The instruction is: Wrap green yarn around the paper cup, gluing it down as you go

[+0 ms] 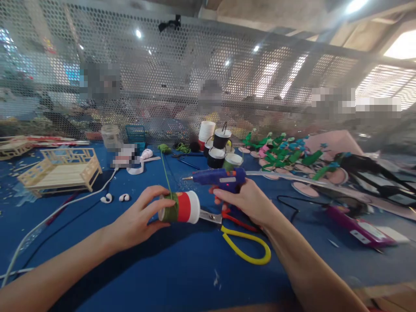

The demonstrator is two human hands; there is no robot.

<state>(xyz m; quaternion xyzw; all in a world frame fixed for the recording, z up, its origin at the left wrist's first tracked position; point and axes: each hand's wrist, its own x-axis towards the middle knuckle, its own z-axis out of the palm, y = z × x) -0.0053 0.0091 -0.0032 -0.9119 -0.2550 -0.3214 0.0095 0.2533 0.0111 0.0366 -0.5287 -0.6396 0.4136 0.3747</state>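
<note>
My left hand (139, 219) grips a paper cup (187, 207) lying on its side, red and white, partly wrapped in green yarn (171, 207). A strand of that yarn runs up to a green ball (164, 148) farther back on the table. My right hand (248, 200) is closed round the handle of a blue glue gun (222, 177), whose nozzle points left, just above the cup. Scissors with yellow and red handles (242, 242) lie on the blue table (162, 268) right below my right hand.
A wooden stick model bed (61, 170) stands at the left. Black yarn-wrapped cups and a white cup stack (217, 147) sit behind the gun. Green and pink craft flowers (286, 156) lie at the right, with a purple tool (352, 223). A mesh screen (195, 73) separates other people.
</note>
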